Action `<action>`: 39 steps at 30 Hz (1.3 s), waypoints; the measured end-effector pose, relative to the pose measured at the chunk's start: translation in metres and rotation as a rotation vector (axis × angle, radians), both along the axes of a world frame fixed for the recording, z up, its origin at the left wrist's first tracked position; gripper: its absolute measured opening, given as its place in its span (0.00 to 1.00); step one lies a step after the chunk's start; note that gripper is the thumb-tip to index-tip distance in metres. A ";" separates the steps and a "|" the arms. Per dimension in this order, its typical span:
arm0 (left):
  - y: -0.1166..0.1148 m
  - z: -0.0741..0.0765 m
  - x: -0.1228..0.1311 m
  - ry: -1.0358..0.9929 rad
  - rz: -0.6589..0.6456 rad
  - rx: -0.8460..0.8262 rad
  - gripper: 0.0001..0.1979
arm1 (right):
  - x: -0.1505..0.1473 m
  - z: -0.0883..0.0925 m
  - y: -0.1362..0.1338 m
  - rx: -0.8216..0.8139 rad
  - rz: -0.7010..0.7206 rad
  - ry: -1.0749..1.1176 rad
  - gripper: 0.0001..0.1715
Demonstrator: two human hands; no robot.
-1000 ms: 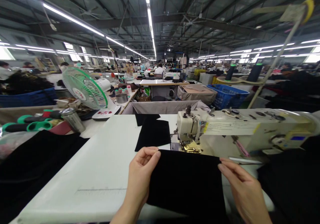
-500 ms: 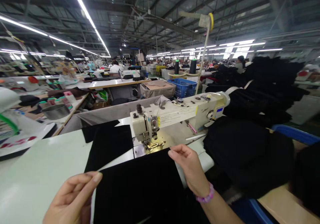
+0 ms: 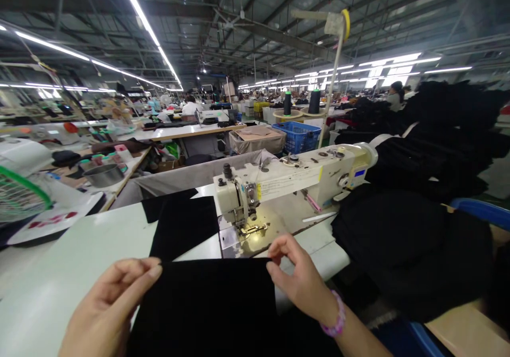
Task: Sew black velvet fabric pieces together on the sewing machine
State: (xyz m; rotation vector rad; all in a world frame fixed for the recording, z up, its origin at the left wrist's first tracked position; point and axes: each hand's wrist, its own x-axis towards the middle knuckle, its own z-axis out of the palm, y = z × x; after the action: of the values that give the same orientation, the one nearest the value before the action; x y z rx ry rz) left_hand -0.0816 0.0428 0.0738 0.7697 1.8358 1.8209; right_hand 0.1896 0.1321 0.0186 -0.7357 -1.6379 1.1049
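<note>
A black fabric piece (image 3: 211,304) hangs between my two hands, its top edge nearly level. My left hand (image 3: 111,304) pinches its upper left corner. The upper right corner is between the thumb and fingers of my right hand (image 3: 298,277), which has a pink and purple bead bracelet on the wrist. Just beyond stands a cream sewing machine (image 3: 287,181) with its needle area lit. Another black fabric piece (image 3: 185,224) lies on the pale table (image 3: 99,245), left of the machine head.
Piles of black fabric (image 3: 410,245) stand at the right. A green-rimmed fan (image 3: 24,192) and a metal bowl (image 3: 104,175) are at the left. Behind the machine are a blue basket (image 3: 300,136) and thread cones (image 3: 314,102).
The held fabric's right corner has come down, so its top edge is now more level. The view has shifted slightly left, showing more of the fan.
</note>
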 end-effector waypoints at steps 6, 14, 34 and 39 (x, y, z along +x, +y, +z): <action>0.058 0.052 -0.013 0.640 -0.524 -0.219 0.11 | -0.008 -0.023 -0.050 -0.083 0.312 -0.157 0.03; 0.126 -0.065 0.020 0.643 -0.662 -0.339 0.08 | -0.004 -0.094 -0.054 0.388 0.174 -0.256 0.15; 0.170 -0.100 0.019 0.701 -0.591 -0.465 0.09 | -0.004 -0.080 -0.026 0.799 -0.022 -0.363 0.16; 0.171 -0.094 0.018 0.745 -0.571 -0.449 0.08 | -0.003 -0.081 -0.026 0.792 -0.008 -0.357 0.17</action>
State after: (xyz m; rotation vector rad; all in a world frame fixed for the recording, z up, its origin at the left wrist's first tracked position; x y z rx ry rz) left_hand -0.0639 0.2141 -0.0206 1.7104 2.0180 0.7569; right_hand 0.1863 0.1063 -0.0627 -0.4137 -2.1561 0.2467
